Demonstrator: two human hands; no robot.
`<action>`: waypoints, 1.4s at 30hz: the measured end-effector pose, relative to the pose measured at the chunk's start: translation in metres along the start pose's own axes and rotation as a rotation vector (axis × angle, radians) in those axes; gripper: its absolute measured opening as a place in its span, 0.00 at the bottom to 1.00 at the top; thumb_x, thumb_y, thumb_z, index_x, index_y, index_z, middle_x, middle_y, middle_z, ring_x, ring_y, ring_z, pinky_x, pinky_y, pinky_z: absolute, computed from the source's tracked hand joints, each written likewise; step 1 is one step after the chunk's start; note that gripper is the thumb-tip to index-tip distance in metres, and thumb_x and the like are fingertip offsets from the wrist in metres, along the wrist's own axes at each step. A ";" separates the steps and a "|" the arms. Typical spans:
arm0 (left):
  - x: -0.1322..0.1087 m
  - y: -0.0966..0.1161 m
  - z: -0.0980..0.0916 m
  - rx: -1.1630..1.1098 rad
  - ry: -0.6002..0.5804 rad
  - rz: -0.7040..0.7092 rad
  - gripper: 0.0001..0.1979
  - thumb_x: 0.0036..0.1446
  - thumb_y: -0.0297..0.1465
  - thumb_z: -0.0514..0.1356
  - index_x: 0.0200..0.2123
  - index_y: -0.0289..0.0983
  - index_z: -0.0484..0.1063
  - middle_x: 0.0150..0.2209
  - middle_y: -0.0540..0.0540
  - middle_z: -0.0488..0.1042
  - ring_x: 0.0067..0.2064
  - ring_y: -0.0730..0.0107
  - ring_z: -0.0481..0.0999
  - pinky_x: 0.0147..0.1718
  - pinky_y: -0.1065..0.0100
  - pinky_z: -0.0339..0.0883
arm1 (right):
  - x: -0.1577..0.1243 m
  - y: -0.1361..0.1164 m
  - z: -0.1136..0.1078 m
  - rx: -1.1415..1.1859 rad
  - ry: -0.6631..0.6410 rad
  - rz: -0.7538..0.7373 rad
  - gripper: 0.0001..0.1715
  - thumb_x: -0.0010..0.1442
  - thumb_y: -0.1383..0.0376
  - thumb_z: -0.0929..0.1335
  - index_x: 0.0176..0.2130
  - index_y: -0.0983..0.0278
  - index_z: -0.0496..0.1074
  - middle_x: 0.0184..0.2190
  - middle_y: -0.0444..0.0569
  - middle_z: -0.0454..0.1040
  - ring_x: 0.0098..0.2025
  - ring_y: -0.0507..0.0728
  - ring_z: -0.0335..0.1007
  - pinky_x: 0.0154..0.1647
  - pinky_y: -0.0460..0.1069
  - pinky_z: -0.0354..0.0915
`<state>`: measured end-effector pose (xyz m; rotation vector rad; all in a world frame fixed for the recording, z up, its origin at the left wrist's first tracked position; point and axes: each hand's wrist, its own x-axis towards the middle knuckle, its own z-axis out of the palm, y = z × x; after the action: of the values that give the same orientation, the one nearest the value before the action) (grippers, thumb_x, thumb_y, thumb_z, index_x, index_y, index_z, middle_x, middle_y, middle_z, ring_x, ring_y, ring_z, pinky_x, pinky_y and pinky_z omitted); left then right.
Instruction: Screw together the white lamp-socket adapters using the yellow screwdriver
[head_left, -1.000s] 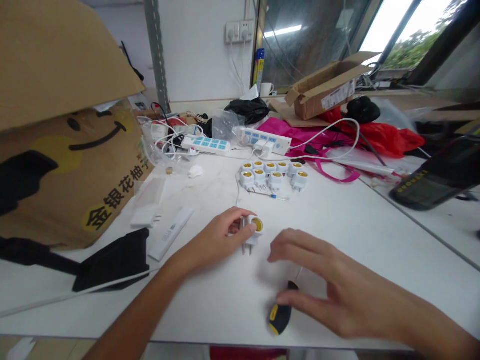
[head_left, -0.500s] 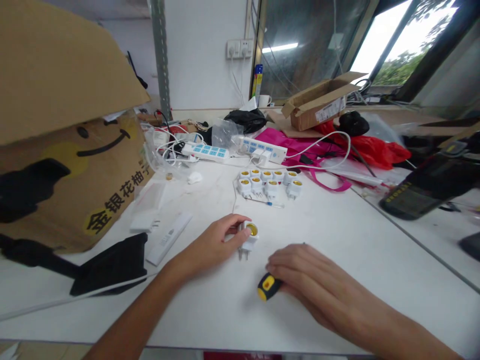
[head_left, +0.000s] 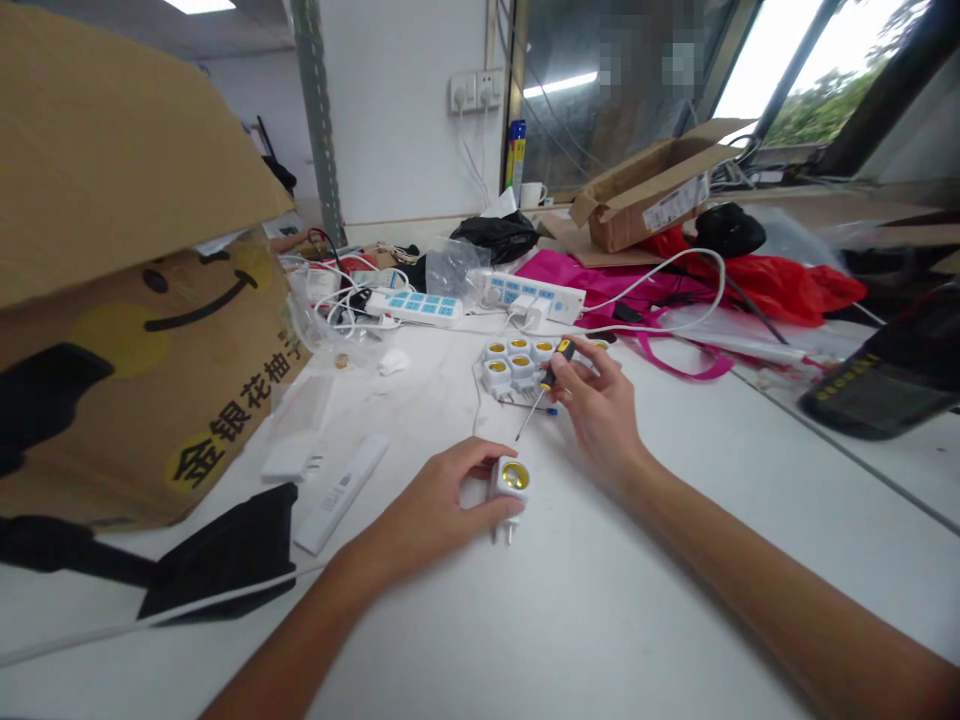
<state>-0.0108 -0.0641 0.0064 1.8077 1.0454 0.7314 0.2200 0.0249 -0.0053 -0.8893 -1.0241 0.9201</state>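
Note:
My left hand (head_left: 457, 492) grips a white plug-in lamp socket (head_left: 513, 480) between thumb and fingers on the table. Its round gold-lined opening faces up, and its metal prongs point toward me. My right hand (head_left: 596, 395) is closed around the black and yellow handle of a screwdriver (head_left: 557, 362). The thin shaft slants down and left, its tip just above and apart from the held socket. Behind the screwdriver stand several more white lamp sockets (head_left: 497, 372) in rows, some partly hidden by my right hand. A second, blue-ended screwdriver (head_left: 551, 411) lies in front of them.
White power strips (head_left: 416, 305) with cables lie at the back. At left are a large cardboard box (head_left: 225, 340), a black stand base (head_left: 232, 560) and a long white bar (head_left: 341, 492). Pink and red bags (head_left: 795, 290) and an open carton (head_left: 649, 195) fill the back right.
My right hand has lifted the screwdriver away from the front of the table and swung it upright, tip downward, near the socket rows. My left hand keeps the lamp socket, its thumb now lower.

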 end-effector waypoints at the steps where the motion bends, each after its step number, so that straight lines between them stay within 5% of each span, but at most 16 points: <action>1: 0.001 0.001 0.000 0.014 0.004 0.008 0.21 0.63 0.37 0.74 0.59 0.44 0.80 0.56 0.44 0.84 0.58 0.55 0.82 0.63 0.55 0.70 | -0.003 0.003 -0.002 0.016 0.028 0.001 0.35 0.56 0.49 0.81 0.57 0.56 0.73 0.36 0.42 0.79 0.35 0.54 0.74 0.35 0.50 0.69; 9: 0.017 0.006 0.009 0.093 0.060 0.061 0.18 0.62 0.34 0.74 0.54 0.42 0.79 0.54 0.45 0.83 0.55 0.57 0.82 0.60 0.58 0.72 | -0.016 -0.021 -0.005 -0.001 0.049 -0.170 0.30 0.66 0.51 0.77 0.62 0.55 0.72 0.36 0.43 0.78 0.36 0.55 0.76 0.35 0.50 0.71; 16: 0.039 0.005 0.008 0.218 0.130 0.209 0.17 0.62 0.29 0.72 0.54 0.42 0.78 0.55 0.43 0.82 0.58 0.55 0.80 0.63 0.55 0.71 | -0.030 -0.027 -0.008 -0.278 -0.084 -0.489 0.27 0.76 0.54 0.70 0.69 0.53 0.66 0.52 0.51 0.78 0.49 0.59 0.80 0.53 0.57 0.78; 23: 0.042 -0.011 0.010 0.237 0.183 0.274 0.18 0.65 0.30 0.71 0.57 0.44 0.77 0.58 0.41 0.81 0.61 0.51 0.80 0.64 0.50 0.73 | -0.035 -0.020 -0.014 -0.459 -0.152 -0.725 0.33 0.75 0.65 0.70 0.74 0.52 0.64 0.54 0.54 0.80 0.45 0.59 0.80 0.49 0.57 0.80; 33: 0.035 -0.021 0.010 0.279 0.213 0.341 0.18 0.68 0.30 0.69 0.59 0.45 0.75 0.59 0.40 0.80 0.63 0.53 0.80 0.65 0.52 0.74 | -0.041 -0.015 -0.014 -0.444 -0.149 -0.695 0.37 0.73 0.67 0.72 0.75 0.48 0.63 0.62 0.58 0.77 0.56 0.66 0.80 0.54 0.64 0.81; 42: 0.035 -0.026 0.011 0.323 0.241 0.405 0.20 0.68 0.27 0.68 0.61 0.43 0.74 0.59 0.39 0.80 0.63 0.54 0.80 0.65 0.53 0.75 | -0.040 -0.020 -0.013 -0.394 -0.108 -0.706 0.38 0.73 0.69 0.72 0.75 0.50 0.64 0.57 0.56 0.78 0.53 0.64 0.81 0.52 0.62 0.81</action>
<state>0.0050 -0.0317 -0.0199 2.2915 1.0036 1.0943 0.2267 -0.0211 -0.0026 -0.7142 -1.5113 0.1707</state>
